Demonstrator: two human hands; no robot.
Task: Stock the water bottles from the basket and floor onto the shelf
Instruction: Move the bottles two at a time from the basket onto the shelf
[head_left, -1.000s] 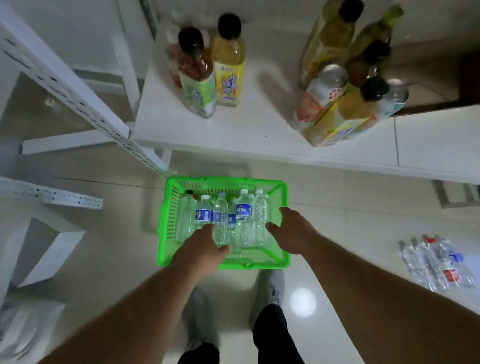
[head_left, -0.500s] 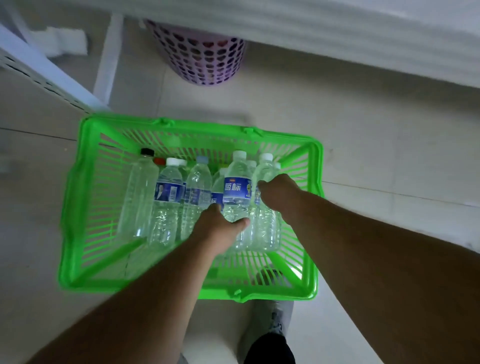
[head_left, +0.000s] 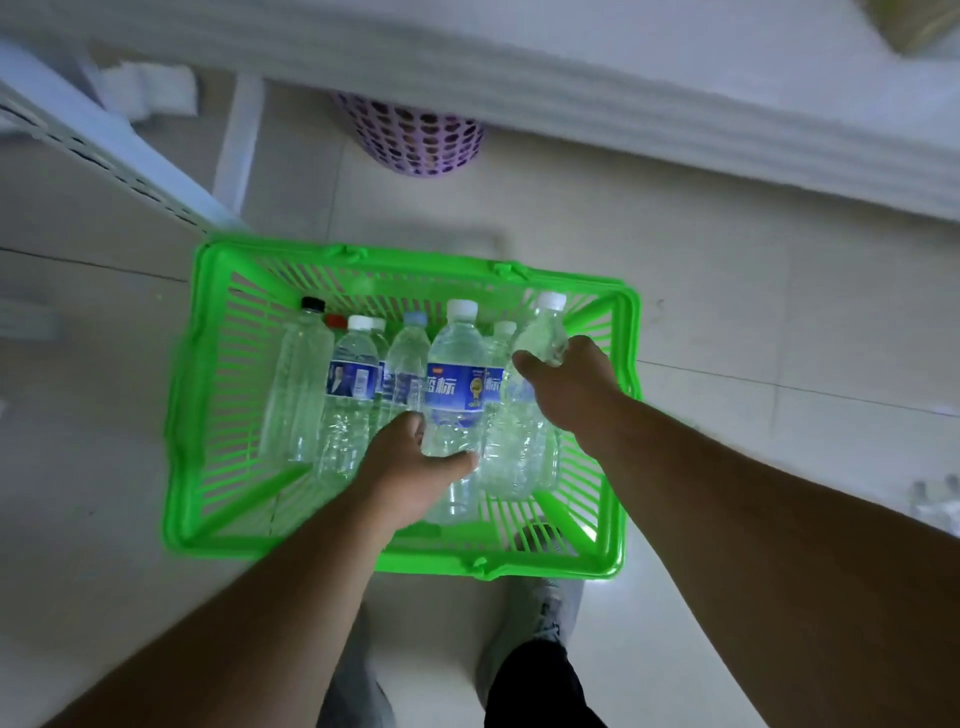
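- The blue-label bottle (head_left: 456, 384) stood upright near the middle of the green basket (head_left: 187, 415), and the left hand (head_left: 410, 467) gripped it low on the body, under the label, with the fingers curled around it.
- The clear bottle (head_left: 543, 332) stood toward the right wall of the basket, and the right hand (head_left: 566, 384) held it at the upper body, under the white cap, fingers wrapped around.
- In my judgement these bottles were small, thin-walled plastic: light if empty, somewhat heavier if filled, which I could not tell. The wall probably dents under a hard squeeze and is smooth, so a grip on the ribbed middle or on the stiff neck should be safer.
- More bottles stood close together toward the left wall: a black-cap bottle (head_left: 301, 374), a second labelled bottle (head_left: 353, 379) and a pale-blue-cap bottle (head_left: 408, 364). They touched one another, so lifting one could tip its neighbour.
- The basket rested on the tiled floor (head_left: 753, 322), just in front of the white shelf edge (head_left: 675, 135).
- A purple perforated bin (head_left: 415, 140) stood under the shelf, behind the basket's far edge.
- The person's shoes (head_left: 540, 613) were at the near edge of the basket.
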